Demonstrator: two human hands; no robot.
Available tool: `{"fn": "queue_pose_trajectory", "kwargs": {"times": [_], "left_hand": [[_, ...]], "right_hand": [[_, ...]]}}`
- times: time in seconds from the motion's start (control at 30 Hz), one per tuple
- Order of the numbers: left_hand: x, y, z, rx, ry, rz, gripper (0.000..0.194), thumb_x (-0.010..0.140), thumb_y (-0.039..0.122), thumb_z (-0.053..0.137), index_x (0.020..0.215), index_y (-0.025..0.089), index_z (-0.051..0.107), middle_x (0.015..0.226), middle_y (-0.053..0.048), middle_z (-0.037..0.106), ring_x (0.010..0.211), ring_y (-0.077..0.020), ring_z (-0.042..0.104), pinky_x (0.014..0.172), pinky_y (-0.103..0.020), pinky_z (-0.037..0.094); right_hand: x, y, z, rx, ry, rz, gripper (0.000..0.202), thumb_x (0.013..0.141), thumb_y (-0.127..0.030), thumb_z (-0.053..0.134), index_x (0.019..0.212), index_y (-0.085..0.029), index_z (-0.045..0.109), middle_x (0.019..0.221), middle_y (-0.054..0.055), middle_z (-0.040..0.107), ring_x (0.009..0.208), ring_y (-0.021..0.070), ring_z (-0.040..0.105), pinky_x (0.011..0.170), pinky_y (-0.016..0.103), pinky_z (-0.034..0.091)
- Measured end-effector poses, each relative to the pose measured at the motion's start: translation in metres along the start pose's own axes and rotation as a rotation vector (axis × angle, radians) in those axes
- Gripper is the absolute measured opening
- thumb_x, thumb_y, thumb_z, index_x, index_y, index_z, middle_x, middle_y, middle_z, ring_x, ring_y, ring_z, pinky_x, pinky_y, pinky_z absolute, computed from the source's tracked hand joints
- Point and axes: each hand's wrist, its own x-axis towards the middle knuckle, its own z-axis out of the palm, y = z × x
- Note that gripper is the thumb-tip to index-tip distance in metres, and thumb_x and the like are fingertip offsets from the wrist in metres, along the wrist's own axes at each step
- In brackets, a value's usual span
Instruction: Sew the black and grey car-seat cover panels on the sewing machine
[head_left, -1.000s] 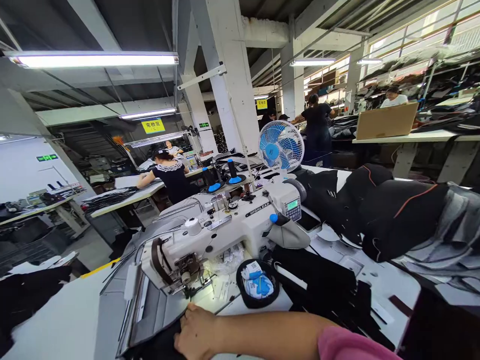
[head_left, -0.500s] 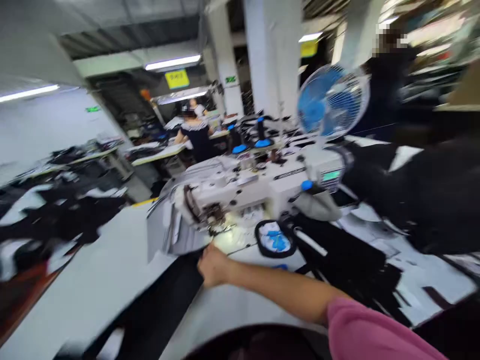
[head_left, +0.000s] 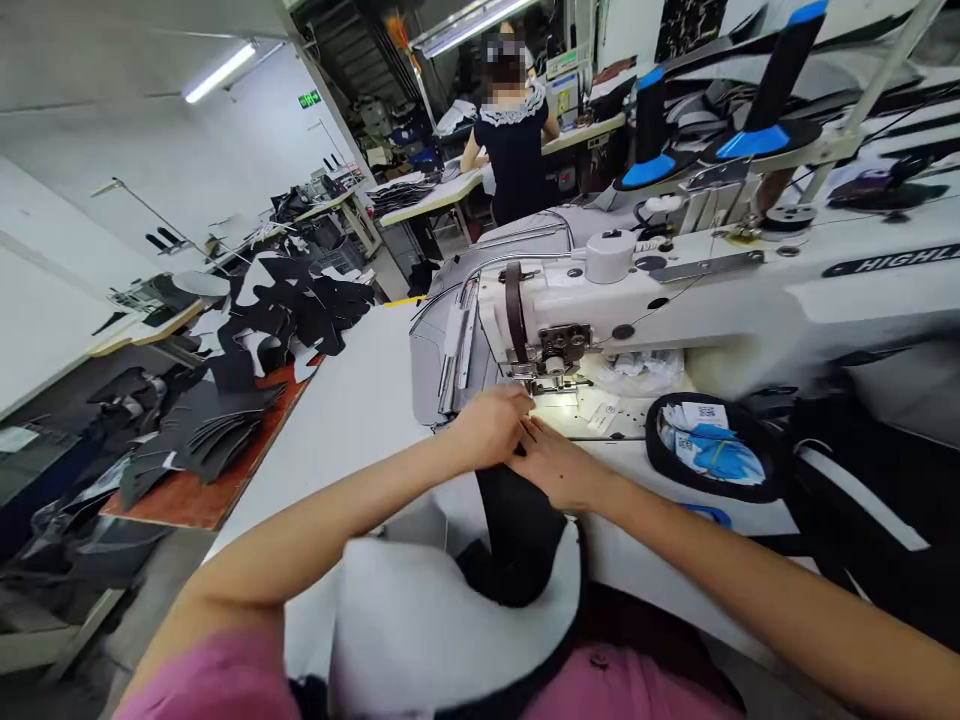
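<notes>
My left hand and my right hand meet just in front of the presser foot of a white sewing machine. Both have their fingers closed on the edge of a black fabric piece. Its pale backing curves down over the table's front edge towards my lap. The fingertips overlap, so the exact edge between them is hidden. A lit needle plate lies right behind my fingers.
Right of the needle stands a black oval holder with labels and blue scraps. Dark fabric pieces lie farther right. Grey panels rest left of the machine head. Cut pieces cover a red board at left. Another person sits at the back.
My left hand has come into view and joined the right at the presser foot. The fabric, stretched to the lower left before, now bends towards my lap. The view has moved closer.
</notes>
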Motion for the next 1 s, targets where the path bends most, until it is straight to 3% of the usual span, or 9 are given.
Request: {"fn": "queue_pose_trajectory", "kwargs": {"times": [0.1,0.17,0.3,0.47,0.7,0.9,1.0], "left_hand": [[0.029,-0.027,0.047,0.253,-0.044,0.022,0.025,0.087,0.015,0.043,0.103,0.014,0.062,0.107,-0.012,0.059,0.102,-0.0247,0.051,0.084,-0.038,0.043],[0.026,-0.037,0.058,0.327,-0.061,0.102,0.026,0.09,0.019,0.04,0.107,0.016,0.06,0.106,-0.011,0.058,0.101,-0.0258,0.05,0.081,-0.039,0.042],[0.018,-0.046,0.049,0.353,-0.086,0.125,0.031,0.088,0.019,0.045,0.115,0.02,0.057,0.106,-0.011,0.057,0.098,-0.0261,0.049,0.075,-0.037,0.04],[0.031,-0.054,0.042,0.261,-0.213,0.121,0.032,0.087,0.016,0.045,0.116,0.024,0.059,0.101,-0.008,0.058,0.09,-0.0222,0.051,0.068,-0.031,0.041],[0.043,-0.045,0.042,0.246,-0.253,0.053,0.031,0.091,0.013,0.038,0.11,0.02,0.061,0.1,-0.008,0.06,0.088,-0.022,0.056,0.071,-0.032,0.046],[0.049,-0.043,0.055,0.244,-0.211,0.031,0.021,0.091,0.014,0.043,0.102,0.016,0.061,0.098,-0.008,0.063,0.091,-0.0218,0.059,0.078,-0.033,0.049],[0.056,-0.042,0.065,0.247,-0.201,0.019,0.017,0.089,0.011,0.046,0.097,0.012,0.061,0.097,-0.01,0.063,0.093,-0.0224,0.059,0.082,-0.034,0.049]], "right_hand": [[-0.004,0.01,-0.013,0.04,-0.096,0.001,0.064,0.071,-0.019,0.059,0.133,-0.014,0.05,0.136,0.023,0.045,0.129,0.0338,0.039,0.108,0.05,0.022],[-0.008,0.02,-0.021,0.101,-0.14,-0.006,0.06,0.072,-0.021,0.059,0.132,-0.017,0.053,0.136,0.02,0.046,0.129,0.0329,0.039,0.107,0.048,0.024],[-0.013,0.033,-0.028,0.165,-0.163,-0.044,0.055,0.072,-0.022,0.058,0.127,-0.016,0.057,0.134,0.019,0.047,0.125,0.0313,0.042,0.106,0.046,0.026],[-0.014,0.035,-0.024,0.172,-0.167,-0.04,0.058,0.07,-0.022,0.06,0.128,-0.015,0.056,0.136,0.02,0.045,0.126,0.0322,0.041,0.107,0.046,0.025],[-0.01,0.04,-0.021,0.174,-0.191,-0.018,0.058,0.07,-0.022,0.06,0.128,-0.014,0.055,0.141,0.023,0.04,0.133,0.0347,0.035,0.11,0.047,0.022],[-0.004,0.043,-0.012,0.155,-0.14,0.011,0.066,0.07,-0.019,0.062,0.134,-0.013,0.049,0.142,0.023,0.038,0.134,0.0346,0.033,0.111,0.05,0.022],[0.001,0.039,-0.009,0.124,-0.104,0.037,0.06,0.075,-0.016,0.059,0.134,-0.013,0.047,0.143,0.024,0.037,0.135,0.0327,0.033,0.112,0.049,0.02]]}}
